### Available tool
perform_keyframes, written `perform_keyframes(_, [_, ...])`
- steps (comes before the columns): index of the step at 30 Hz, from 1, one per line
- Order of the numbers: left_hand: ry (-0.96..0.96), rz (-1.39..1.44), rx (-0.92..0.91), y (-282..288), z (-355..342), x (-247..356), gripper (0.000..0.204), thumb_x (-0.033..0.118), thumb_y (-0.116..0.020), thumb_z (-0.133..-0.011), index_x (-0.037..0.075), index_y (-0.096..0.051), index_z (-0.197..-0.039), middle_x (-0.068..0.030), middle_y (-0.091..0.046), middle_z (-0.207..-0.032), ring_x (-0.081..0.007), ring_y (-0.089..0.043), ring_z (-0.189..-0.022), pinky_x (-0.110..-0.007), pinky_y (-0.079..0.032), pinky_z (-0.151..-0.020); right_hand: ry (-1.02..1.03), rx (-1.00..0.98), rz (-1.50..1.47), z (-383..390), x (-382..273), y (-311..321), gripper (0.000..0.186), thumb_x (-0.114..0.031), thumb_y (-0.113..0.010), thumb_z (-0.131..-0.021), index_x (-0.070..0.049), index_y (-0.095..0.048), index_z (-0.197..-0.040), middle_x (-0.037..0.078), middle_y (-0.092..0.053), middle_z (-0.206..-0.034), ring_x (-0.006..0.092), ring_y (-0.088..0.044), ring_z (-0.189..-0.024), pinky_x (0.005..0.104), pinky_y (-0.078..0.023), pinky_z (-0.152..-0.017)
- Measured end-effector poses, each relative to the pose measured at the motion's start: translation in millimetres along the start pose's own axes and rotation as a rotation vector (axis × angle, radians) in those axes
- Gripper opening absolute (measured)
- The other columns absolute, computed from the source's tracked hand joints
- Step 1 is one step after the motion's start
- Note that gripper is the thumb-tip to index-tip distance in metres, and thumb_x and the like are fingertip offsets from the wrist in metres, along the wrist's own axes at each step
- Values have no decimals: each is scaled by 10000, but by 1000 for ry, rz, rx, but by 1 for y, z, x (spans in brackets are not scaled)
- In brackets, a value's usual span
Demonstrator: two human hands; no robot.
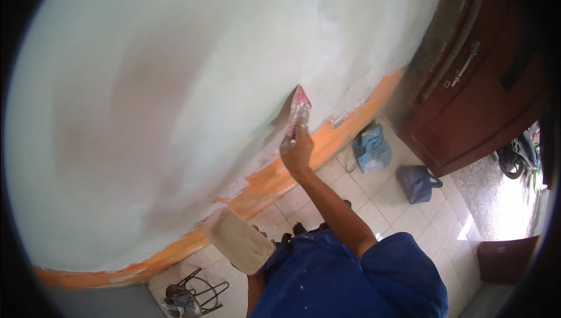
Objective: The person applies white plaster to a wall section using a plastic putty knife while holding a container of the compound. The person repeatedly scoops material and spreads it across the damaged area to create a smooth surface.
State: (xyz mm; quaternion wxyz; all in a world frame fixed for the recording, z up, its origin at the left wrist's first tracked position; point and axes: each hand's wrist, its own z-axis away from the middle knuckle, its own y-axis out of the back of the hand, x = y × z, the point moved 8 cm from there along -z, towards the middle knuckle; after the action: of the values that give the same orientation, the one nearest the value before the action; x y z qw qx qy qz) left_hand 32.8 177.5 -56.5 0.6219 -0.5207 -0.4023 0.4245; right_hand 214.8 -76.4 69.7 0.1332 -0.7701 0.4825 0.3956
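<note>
My right hand [297,145] grips a red, plaster-smeared flat trowel [300,94] whose blade lies on the pale plastered wall [175,78], a little above an uneven orange band [263,182] along the wall's lower part. At the bottom centre, my left hand [260,233] holds a rectangular board [239,242] with a pale, beige top surface; most of that hand is hidden behind the board and only some fingers show at its right edge. The board is below and left of the trowel, close to the orange band.
On the tiled floor [403,224] sit a light blue bag [372,149], a dark grey bag [415,185] and, lower left, a metal-framed stool [207,294] with dark items. A brown door [450,119] stands at right, with a motorbike [514,154] outside the opening.
</note>
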Motion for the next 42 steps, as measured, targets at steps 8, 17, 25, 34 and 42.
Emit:
perform_keyframes(8, [-46,-103,103,5,6,4,684,505,-507,-850,54,-343,-1338,-84,-484,-1194,-246,-448,-1178,-558,-283,-968,103,-184,-149,56,-58,-31,566,19,-606,-660,104,-485,-1207,288,-592,-967,382,-598,-640,388,-499,-541])
perform_keyframes(17, [-17,-98,67,-3,-1,-3,656,500,-514,-846,70,-360,-1316,-62,-487,-1201,-226,-451,-1145,-525,-288,-944,59,-357,-1,51,-53,40,565,14,-602,-701,21,-517,-1259,177,-568,-684,283,-542,-494,371,-445,-463])
perform_keyframes(25, [-14,-23,43,5,4,0,683,519,-510,-842,88,-349,-1347,-55,-473,-1280,-231,-446,-1160,-516,-284,-923,7,-36,-17,-41,-19,19,447,4,-580,-713,59,-556,-1156,200,-538,-651,344,-540,-514,370,-436,-471])
perform_keyframes(34, [49,-3,-4,-10,-9,-14,649,500,-534,-843,93,-391,-1328,-67,-477,-1277,-254,-466,-1160,-546,-299,-942,163,-519,-413,62,-80,12,552,25,-581,-649,-18,-580,-1199,242,-636,-990,326,-609,-612,346,-513,-573])
perform_keyframes(42, [53,-83,-4,-9,-4,-14,588,508,-528,-836,133,-431,-1278,-46,-493,-1178,-229,-491,-1095,-510,-348,-884,30,85,20,-116,-24,79,591,38,-538,-709,-43,-513,-1294,157,-625,-796,292,-575,-595,331,-473,-553])
